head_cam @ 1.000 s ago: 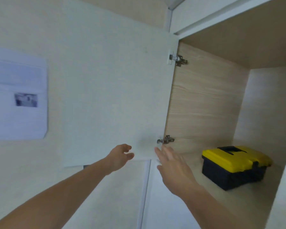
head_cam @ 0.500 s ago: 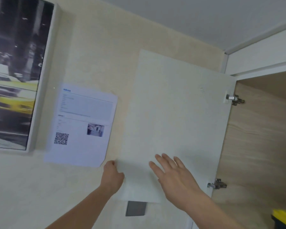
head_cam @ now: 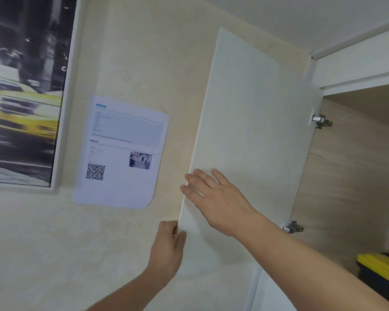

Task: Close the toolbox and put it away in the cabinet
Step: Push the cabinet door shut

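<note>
Hands are meeting the open cabinet door (head_cam: 252, 122); left hand (head_cam: 166, 248) is pinching its free edge; right hand (head_cam: 213, 198) is lying flat, fingers apart; toolbox (head_cam: 382, 277) is sitting inside.

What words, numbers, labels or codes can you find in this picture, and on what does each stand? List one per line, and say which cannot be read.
Paper sheet on the wall: blue heading and lines of print, too blurred to read.
Same sheet: a QR code, a code, not words.
Framed picture: no lettering readable.
Cabinet door: no text.
Toolbox: no label visible.
</note>
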The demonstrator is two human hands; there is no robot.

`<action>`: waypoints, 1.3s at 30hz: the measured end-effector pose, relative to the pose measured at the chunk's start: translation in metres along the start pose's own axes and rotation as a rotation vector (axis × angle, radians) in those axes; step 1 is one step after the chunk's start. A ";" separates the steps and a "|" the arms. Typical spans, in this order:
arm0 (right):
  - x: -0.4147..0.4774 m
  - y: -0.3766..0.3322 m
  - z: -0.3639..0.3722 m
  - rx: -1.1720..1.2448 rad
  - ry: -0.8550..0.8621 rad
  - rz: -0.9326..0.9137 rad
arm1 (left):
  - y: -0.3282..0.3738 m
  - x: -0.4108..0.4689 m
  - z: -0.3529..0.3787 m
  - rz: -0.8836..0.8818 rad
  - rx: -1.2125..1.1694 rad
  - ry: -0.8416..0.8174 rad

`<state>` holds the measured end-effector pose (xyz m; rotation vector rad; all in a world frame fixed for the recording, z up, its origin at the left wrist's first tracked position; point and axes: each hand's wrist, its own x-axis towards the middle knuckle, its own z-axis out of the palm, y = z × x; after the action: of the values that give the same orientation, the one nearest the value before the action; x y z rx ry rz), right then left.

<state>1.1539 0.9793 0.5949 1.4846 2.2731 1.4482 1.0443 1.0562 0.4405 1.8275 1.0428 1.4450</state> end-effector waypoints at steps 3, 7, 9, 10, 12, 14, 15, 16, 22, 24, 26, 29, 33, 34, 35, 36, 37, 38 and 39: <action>-0.031 0.004 -0.033 -0.113 0.025 -0.005 | 0.022 -0.047 0.011 0.072 -0.035 0.008; -0.113 0.023 -0.070 -0.205 0.072 0.009 | 0.071 -0.112 0.040 0.201 -0.057 -0.027; -0.131 0.027 -0.074 -0.208 0.096 -0.011 | 0.079 -0.133 0.047 0.265 -0.146 -0.038; -0.139 0.028 -0.078 -0.209 0.101 -0.026 | 0.081 -0.137 0.051 0.292 -0.182 -0.058; -0.171 0.037 -0.089 -0.211 0.087 -0.049 | 0.090 -0.148 0.067 0.347 -0.228 -0.137; -0.219 0.053 -0.101 -0.229 0.044 -0.029 | 0.109 -0.161 0.093 0.378 -0.275 -0.319; -0.243 0.061 -0.108 -0.236 0.003 -0.009 | 0.121 -0.168 0.107 0.397 -0.287 -0.388; -0.265 0.068 -0.114 -0.250 -0.039 0.013 | 0.134 -0.175 0.121 0.425 -0.301 -0.419; -0.357 0.100 -0.134 -0.333 -0.226 0.149 | 0.197 -0.239 0.181 0.626 -0.208 -0.380; -0.376 0.108 -0.138 -0.376 -0.326 0.200 | 0.210 -0.253 0.193 0.645 -0.105 -0.456; -0.391 0.115 -0.141 -0.412 -0.425 0.263 | 0.216 -0.256 0.212 0.734 -0.049 -0.414; -0.411 0.123 -0.139 -0.441 -0.525 0.352 | 0.221 -0.249 0.239 0.894 0.074 -0.444; -0.420 0.130 -0.133 -0.473 -0.606 0.465 | 0.224 -0.242 0.265 0.894 0.292 -0.621; -0.419 0.132 -0.131 -0.484 -0.639 0.492 | 0.222 -0.240 0.270 0.894 0.318 -0.644; -0.420 0.134 -0.129 -0.493 -0.674 0.515 | 0.221 -0.239 0.275 0.888 0.337 -0.682; -0.421 0.136 -0.126 -0.500 -0.715 0.532 | 0.220 -0.237 0.279 0.885 0.336 -0.715; -0.422 0.137 -0.124 -0.504 -0.747 0.543 | 0.219 -0.236 0.285 0.890 0.307 -0.722; -0.421 0.138 -0.122 -0.505 -0.763 0.550 | 0.217 -0.235 0.291 0.897 0.278 -0.708; -0.421 0.138 -0.121 -0.506 -0.761 0.553 | 0.216 -0.234 0.295 0.910 0.247 -0.692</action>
<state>1.4122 0.5992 0.5911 2.0634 1.0234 1.1119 1.3530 0.7511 0.4253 2.8806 -0.0002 0.9308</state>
